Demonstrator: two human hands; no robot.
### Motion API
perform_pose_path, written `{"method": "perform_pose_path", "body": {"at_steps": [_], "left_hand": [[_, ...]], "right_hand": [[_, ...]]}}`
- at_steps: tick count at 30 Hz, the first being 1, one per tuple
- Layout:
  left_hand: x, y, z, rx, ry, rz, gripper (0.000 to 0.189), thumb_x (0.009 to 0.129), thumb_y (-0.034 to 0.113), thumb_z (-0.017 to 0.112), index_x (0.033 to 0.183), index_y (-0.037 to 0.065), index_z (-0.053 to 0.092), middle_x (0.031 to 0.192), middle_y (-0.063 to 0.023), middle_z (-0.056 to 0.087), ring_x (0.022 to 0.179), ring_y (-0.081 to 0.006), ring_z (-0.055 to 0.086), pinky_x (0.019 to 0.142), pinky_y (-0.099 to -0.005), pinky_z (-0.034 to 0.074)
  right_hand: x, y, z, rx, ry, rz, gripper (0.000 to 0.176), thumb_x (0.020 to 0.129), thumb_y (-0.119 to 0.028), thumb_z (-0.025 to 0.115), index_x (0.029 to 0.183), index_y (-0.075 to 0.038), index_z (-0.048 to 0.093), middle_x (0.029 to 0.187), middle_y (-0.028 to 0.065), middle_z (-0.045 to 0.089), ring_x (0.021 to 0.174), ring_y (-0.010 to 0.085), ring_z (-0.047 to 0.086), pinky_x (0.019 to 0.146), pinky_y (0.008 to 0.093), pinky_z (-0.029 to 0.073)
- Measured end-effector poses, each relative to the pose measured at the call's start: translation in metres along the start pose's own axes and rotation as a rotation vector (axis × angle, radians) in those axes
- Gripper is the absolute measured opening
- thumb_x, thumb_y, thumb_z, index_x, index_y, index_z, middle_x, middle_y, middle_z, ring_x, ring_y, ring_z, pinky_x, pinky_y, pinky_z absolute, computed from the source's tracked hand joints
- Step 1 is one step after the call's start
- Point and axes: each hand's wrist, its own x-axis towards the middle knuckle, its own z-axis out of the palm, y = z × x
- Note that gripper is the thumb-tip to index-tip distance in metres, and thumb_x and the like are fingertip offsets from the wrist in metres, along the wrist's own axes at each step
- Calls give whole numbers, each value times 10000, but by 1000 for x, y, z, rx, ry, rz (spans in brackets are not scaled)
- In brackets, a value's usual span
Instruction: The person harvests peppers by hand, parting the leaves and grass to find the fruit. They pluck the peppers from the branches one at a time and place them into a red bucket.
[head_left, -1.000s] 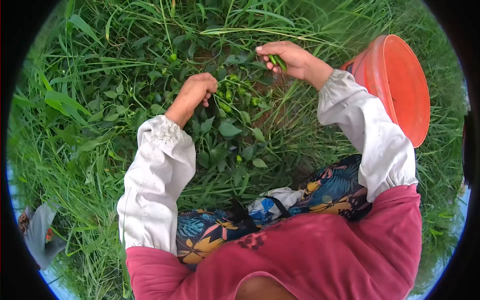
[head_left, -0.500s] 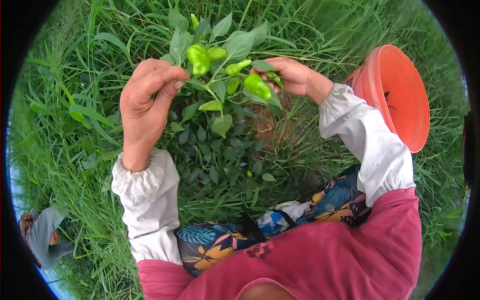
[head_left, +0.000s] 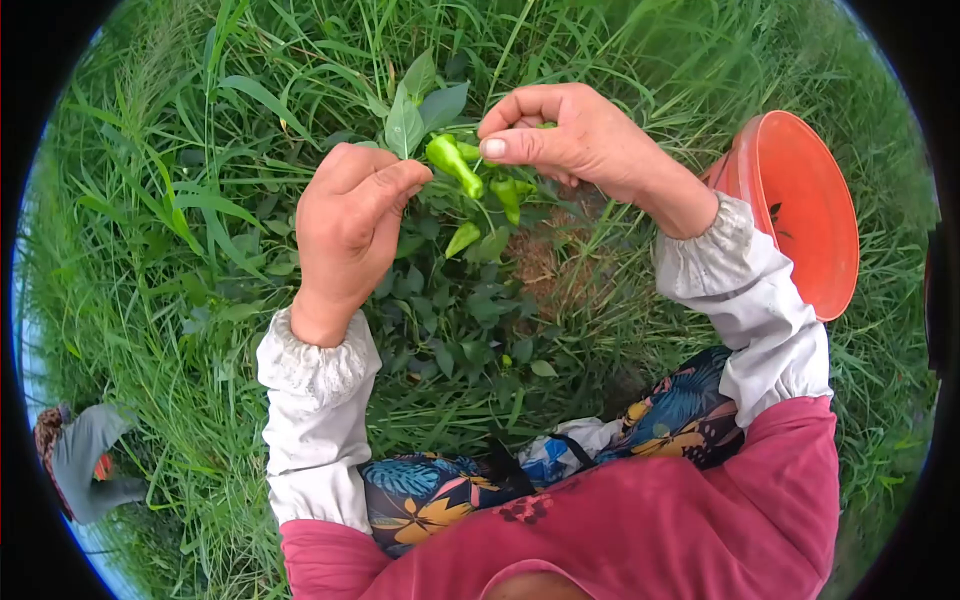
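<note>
Several light green peppers (head_left: 455,163) hang among the leaves of a pepper plant (head_left: 405,122) at the upper middle. My left hand (head_left: 355,220) is closed in a pinch at the plant, just left of the peppers; what lies between its fingertips is too small to name. On the other side, my right hand (head_left: 575,140) has thumb and fingers pressed together beside the largest pepper. Green bits show behind its curled fingers, and what it grips is mostly hidden.
An orange bucket (head_left: 810,215) lies tilted in the grass at the right, with a dark leafy bit inside. Low plants and a brown dry patch (head_left: 550,260) are below the hands. Another person (head_left: 90,465) is bent over at the far lower left.
Both hands have shifted: my left hand right and slightly down, my right hand left over the plant. The branch's leaves and peppers have bunched between them.
</note>
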Motion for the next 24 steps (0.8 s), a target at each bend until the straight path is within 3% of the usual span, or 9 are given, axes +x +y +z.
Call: {"method": "perform_pose_path", "body": {"at_steps": [3, 6, 8, 11, 13, 16, 18, 20, 24], "left_hand": [[2, 11, 6, 48, -61, 108, 256, 621, -36, 672, 863, 47, 676, 766, -58, 598, 713, -246, 571, 617, -349, 473], [-3, 12, 11, 68, -110, 203, 257, 601, -10, 658, 851, 43, 672, 785, -57, 599, 725, -246, 578, 610, -350, 482], [-5, 9, 14, 36, -122, 220, 261, 600, -25, 654, 851, 43, 670, 783, -62, 605, 731, -250, 588, 609, -344, 486], [-10, 0, 15, -3, -79, 186, 269, 595, -52, 642, 846, 42, 671, 806, -69, 632, 719, -256, 600, 608, -343, 493], [-13, -4, 15, -66, -53, 169, 277, 592, -66, 635, 845, 41, 672, 816, -74, 644, 712, -258, 607, 609, -341, 497], [-13, -2, 18, -132, -11, 161, 293, 586, -92, 625, 842, 40, 676, 831, -81, 667, 703, -257, 620, 613, -328, 501], [-10, 0, 18, -155, -7, 151, 302, 588, -109, 625, 848, 33, 679, 811, -79, 666, 716, -247, 626, 618, -320, 502], [-20, -6, 13, -185, -8, 76, 286, 611, -116, 634, 852, 31, 680, 808, -78, 667, 720, -241, 628, 627, -317, 501], [-32, -16, 5, -252, 48, -75, 151, 738, -74, 696, 861, 12, 685, 781, -82, 658, 733, -229, 620, 670, -298, 489]], "right_hand": [[7, 15, 13, -444, -34, -162, 565, 741, -511, 765, 966, 0, 673, 620, 0, 524, 568, 112, 500, 511, 290, 383], [3, 14, 11, -474, -131, -73, 517, 747, -470, 762, 950, -2, 677, 623, 8, 521, 568, 105, 490, 516, 290, 374], [3, 20, 10, -459, -66, -200, 424, 743, -378, 759, 950, -16, 681, 618, -2, 521, 548, 94, 472, 479, 280, 365], [-7, 13, -2, -369, -130, 11, 371, 786, -304, 675, 954, 26, 665, 558, -4, 487, 454, 75, 418, 402, 249, 320], [-7, 22, -21, 494, -444, 226, 374, 819, -267, 579, 958, 79, 616, 496, -12, 441, 364, 61, 355, 337, 224, 279], [-7, 33, -17, 847, -418, 282, 388, 851, -261, 518, 965, 99, 608, 452, -33, 391, 305, 42, 272, 300, 195, 238], [-4, 32, -32, 771, -406, 272, 391, 860, -284, 501, 976, 83, 573, 464, -35, 380, 320, 55, 310, 303, 215, 267], [-9, 32, -61, 1123, -361, 29, 374, 866, -282, 505, 991, 69, 542, 495, -36, 374, 335, 57, 318, 312, 214, 275], [-81, 10, -133, 610, 248, -87, 328, 872, -278, 521, 983, 28, 556, 538, -23, 401, 351, 54, 308, 334, 203, 277]]}}
